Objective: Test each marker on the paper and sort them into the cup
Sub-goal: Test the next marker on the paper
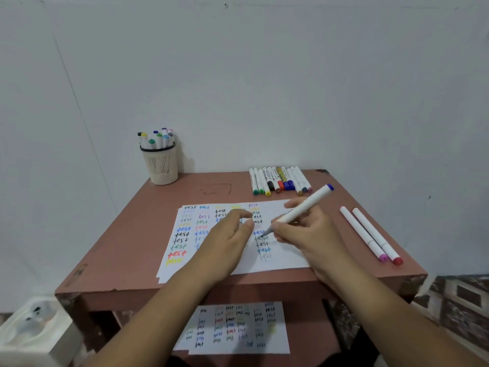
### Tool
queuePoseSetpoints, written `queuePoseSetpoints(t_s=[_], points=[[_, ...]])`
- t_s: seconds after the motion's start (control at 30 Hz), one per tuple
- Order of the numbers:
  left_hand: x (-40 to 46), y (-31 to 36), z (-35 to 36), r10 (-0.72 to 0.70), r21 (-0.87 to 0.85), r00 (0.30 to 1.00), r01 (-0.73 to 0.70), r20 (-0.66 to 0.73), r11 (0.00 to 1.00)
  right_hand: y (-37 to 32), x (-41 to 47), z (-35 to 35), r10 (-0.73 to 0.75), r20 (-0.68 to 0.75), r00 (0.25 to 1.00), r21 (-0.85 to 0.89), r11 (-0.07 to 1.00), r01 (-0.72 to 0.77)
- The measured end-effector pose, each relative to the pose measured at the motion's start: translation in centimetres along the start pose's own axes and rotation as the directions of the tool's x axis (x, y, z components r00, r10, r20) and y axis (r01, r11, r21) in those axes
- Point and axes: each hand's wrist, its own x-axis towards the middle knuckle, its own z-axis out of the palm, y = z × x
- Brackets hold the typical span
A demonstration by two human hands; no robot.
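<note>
Right hand (304, 229) pinches a white marker (299, 209), tip down on the paper (280, 258) at the hand's 9 o'clock, blue end cap pointing to 2 o'clock. Left hand (227, 234) hovers over the paper with fingers loosely curled, holding nothing, just beside the tip. At 11 o'clock on the counter (127, 260) stands the cup (160, 165) of markers; a marker row (277, 180) lies at 12 o'clock, two markers (370, 235) at 3 o'clock.

Bare table (211, 190) lies open between the cup (161, 165) and the marker row (279, 178). Two markers (370, 235) (lying side by side) block the right edge.
</note>
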Motion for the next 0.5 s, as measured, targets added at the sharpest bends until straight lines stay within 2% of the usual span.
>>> queuePoseSetpoints(t_s=[0.17, 0.27, 0.5], points=[[0.3, -0.5, 0.5, 0.001, 0.089, 1.0, -0.001, 0.002, 0.996, 0.9, -0.6, -0.5, -0.013, 0.056, 0.998, -0.152, 0.988, 0.021], [0.1, -0.9, 0.6, 0.023, 0.098, 1.0, -0.022, -0.007, 0.995, 1.0, -1.0, -0.4, -0.025, 0.109, 0.994, -0.252, 0.966, 0.052], [0.3, -1.4, 1.1, 0.005, 0.095, 0.998, 0.001, -0.055, 0.995, 1.5, -1.2, -0.2, -0.053, 0.148, 0.988, -0.363, 0.926, 0.104]])
